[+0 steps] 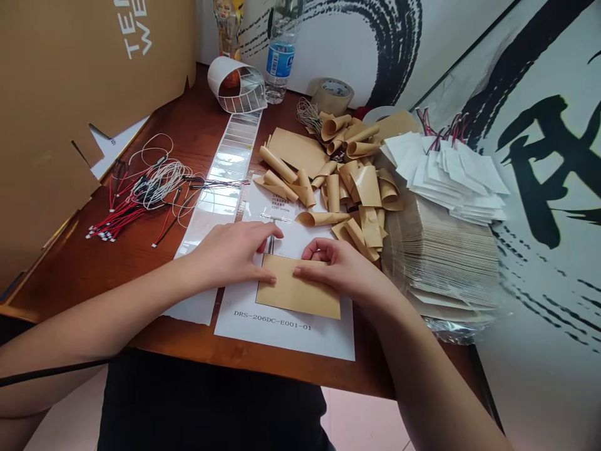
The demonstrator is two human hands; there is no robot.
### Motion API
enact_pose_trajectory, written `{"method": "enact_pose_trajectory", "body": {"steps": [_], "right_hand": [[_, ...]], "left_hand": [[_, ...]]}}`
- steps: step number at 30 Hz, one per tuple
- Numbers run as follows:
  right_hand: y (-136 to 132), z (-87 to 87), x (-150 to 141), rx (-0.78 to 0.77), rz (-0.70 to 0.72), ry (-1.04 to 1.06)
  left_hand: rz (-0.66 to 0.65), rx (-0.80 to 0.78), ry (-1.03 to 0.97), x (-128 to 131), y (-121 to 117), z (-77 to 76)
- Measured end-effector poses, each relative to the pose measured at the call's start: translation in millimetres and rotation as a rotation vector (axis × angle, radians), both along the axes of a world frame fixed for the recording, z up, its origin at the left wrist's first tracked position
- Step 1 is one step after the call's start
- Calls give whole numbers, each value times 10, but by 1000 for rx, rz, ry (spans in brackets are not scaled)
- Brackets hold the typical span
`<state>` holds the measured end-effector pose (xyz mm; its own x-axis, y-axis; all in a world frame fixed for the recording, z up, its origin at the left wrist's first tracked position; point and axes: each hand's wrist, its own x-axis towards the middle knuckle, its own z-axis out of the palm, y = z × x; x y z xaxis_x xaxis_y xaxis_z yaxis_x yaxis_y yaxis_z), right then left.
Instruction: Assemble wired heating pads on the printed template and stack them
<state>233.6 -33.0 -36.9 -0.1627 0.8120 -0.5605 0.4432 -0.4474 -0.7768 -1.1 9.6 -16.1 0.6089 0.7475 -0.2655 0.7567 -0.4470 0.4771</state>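
Kraft paper [298,291] under right hand [340,266]; left hand [232,254] at its edge

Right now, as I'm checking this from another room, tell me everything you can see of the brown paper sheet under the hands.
The brown paper sheet is a plain, flat, tan rectangle that looks like kraft paper, with no visible print. It isn't rolled, and it lies slightly askew on a white printed sheet, just above the printed code DRS-206DC-E001-01. The fingers of the right hand rest on its upper right area, and the left hand reaches its upper left corner.
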Motion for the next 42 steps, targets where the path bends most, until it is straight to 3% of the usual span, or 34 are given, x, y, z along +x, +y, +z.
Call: {"method": "enact_pose_trajectory", "body": {"steps": [16, 18, 21, 24, 27, 31, 34, 40, 42], "right_hand": [[-8, -12, 4, 22, 21, -22], [-16, -20, 5, 28, 28, -35], [-23, -24, -12, 64, 36, -78], [-17, -11, -33, 103, 47, -119], [-16, 29, -13, 110, 54, -127], [-44, 103, 90, 40, 91, -62], [-57, 130, 137, 71, 120, -112], [-54, 116, 125, 113, 152, -271], [-65, 130, 143, 79, 153, -256]], "left_hand": [[-34, 22, 5, -12, 14, 4], [-82, 68, -22, -6, -10, -4], [-263, 145, -155, 18, -86, -47], [-414, 91, -277, 46, -188, -107], [-432, 100, -295, 58, -261, -144], [-484, 227, -242, 66, -300, -163], [-547, 311, -175, 91, -327, -180], [-543, 202, -212, 124, -342, -194], [-465, 152, -272, 112, -326, -189]]}}
